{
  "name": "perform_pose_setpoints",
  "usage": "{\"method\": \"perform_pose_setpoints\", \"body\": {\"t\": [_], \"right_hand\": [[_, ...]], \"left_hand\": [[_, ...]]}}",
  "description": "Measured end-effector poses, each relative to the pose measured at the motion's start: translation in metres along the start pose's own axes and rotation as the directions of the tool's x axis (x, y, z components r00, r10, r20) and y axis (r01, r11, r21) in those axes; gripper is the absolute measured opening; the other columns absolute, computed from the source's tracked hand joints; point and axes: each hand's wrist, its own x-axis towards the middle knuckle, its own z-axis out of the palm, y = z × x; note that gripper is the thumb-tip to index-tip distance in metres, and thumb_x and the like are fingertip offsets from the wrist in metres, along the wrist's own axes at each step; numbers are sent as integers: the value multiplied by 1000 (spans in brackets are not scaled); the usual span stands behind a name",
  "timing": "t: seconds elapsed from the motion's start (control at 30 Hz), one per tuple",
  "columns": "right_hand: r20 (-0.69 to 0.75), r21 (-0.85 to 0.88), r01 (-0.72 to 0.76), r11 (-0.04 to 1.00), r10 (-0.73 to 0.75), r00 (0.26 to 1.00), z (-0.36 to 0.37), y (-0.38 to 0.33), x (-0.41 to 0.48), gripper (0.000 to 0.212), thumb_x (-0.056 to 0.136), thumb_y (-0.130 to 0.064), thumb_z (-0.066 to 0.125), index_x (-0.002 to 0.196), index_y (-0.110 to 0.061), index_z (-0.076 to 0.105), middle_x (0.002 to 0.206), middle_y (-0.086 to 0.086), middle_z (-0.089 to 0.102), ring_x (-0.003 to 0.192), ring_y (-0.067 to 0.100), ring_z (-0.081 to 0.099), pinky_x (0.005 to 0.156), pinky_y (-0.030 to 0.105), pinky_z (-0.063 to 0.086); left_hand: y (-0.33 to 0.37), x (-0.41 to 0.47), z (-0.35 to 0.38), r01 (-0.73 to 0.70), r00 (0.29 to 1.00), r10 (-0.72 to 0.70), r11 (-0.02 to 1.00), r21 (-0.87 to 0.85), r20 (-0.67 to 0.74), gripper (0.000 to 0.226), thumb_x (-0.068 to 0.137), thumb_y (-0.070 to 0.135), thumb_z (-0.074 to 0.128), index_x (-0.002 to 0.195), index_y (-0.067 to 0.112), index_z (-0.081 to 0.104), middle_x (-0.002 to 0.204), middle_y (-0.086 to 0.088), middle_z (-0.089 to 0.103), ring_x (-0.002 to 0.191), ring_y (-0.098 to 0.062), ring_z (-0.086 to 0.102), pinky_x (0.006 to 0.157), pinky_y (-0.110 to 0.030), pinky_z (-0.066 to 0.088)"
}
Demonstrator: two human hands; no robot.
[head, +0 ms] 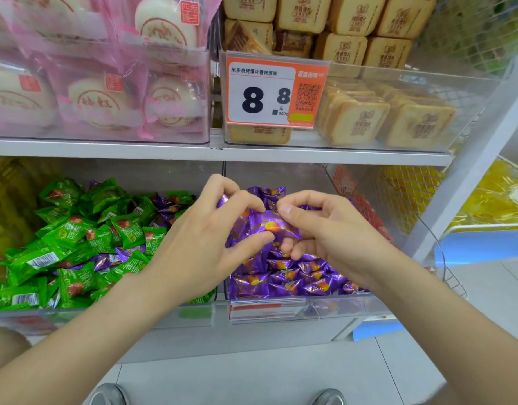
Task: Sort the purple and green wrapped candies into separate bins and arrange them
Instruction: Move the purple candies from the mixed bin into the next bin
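My left hand (199,238) and right hand (319,229) both pinch a purple candy (269,226) between them, each grip on one end, its long axis along the shelf's (266,336) front edge. It hangs over the purple bin (281,305), straight below; the green bin (135,317) lies left.

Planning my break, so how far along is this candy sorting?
Done: the right bin shows only purple wrappers. In hand: left hand and right hand together pinch a purple candy over that bin. Left: stray purple candies lie among the green candies in the left bin, mostly toward its right side.
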Motion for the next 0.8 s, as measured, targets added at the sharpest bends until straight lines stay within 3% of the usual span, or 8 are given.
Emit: {"method": "perform_pose_setpoints", "body": {"t": [0.13, 0.23, 0.33, 0.43, 0.53, 0.6, 0.67, 0.8], "right_hand": [[23, -164, 85, 983, -83, 996, -4, -3, -2, 17, 95, -21, 76, 111, -16, 76, 94, 15, 78, 79, 33, 75, 79, 42, 64], [44, -299, 90, 950, -80, 996, -11, -2, 0, 19, 91, -22, 81, 110, -22, 80, 99, 9, 80, 90, 30, 76, 80, 32, 59], [-86, -380, 91, 921, -133, 987, -29, 3, 12, 20, 84, -19, 89, 102, -20, 81, 90, 6, 80, 87, 27, 77, 84, 39, 61], [-140, -726, 84, 683, -267, 954, -47, 17, 24, 20, 77, -29, 93, 93, -26, 81, 80, -7, 78, 76, 12, 74, 84, 32, 62], [-17, -869, 107, 483, -244, 970, -51, 29, 29, 23, 78, -32, 93, 97, -28, 81, 83, -12, 75, 77, 2, 71, 84, 29, 60], [44, -896, 136, 423, -219, 975, -48, 33, 31, 23, 81, -30, 91, 101, -27, 79, 88, -12, 75, 83, 2, 70, 85, 32, 59], [71, -913, 151, 379, -218, 973, -44, 37, 33, 24, 84, -30, 88, 106, -27, 79, 92, -12, 74, 80, -1, 65, 85, 27, 54], [127, -936, 195, 293, -237, 963, -35, 41, 35, 26, 90, -23, 82, 116, -25, 78, 102, -8, 70, 72, -8, 51, 82, 19, 41]], "left_hand": [[1, 1, 0, -5, 1000, 5, 1000, 1, 28, 43, 98, 63, 59, 129, 33, 59, 118, 9, 39, 85, -19, 58, 71, -45, 54], [1, 1, 0, -14, 998, 17, 999, -41, 66, 46, 93, 54, 71, 131, 33, 58, 120, 11, 39, 94, -16, 57, 80, -41, 53], [-1, 1, 3, 84, 995, -75, 985, -150, 64, 39, 94, 28, 71, 129, 31, 55, 123, 10, 40, 95, -10, 59, 85, -26, 48], [-2, 2, 4, 201, 979, -193, 951, -233, 58, 39, 95, 3, 52, 123, 30, 55, 122, 9, 42, 75, -15, 55, 67, -16, 44], [-4, 2, 3, 206, 978, -209, 949, -241, 11, 45, 93, -1, 50, 124, 31, 57, 122, 10, 44, 78, -14, 57, 72, -19, 45], [-5, 1, 2, 187, 980, -196, 957, -223, -17, 46, 94, 0, 53, 127, 31, 58, 123, 11, 46, 89, -10, 58, 79, -18, 44], [-5, 0, 2, 172, 983, -181, 964, -202, -30, 44, 96, 2, 56, 130, 30, 59, 122, 10, 47, 96, -8, 56, 85, -13, 41], [-6, -1, 3, 142, 988, -151, 975, -168, -38, 41, 97, 5, 59, 130, 30, 61, 123, 10, 49, 95, -8, 56, 91, -12, 39]]}}
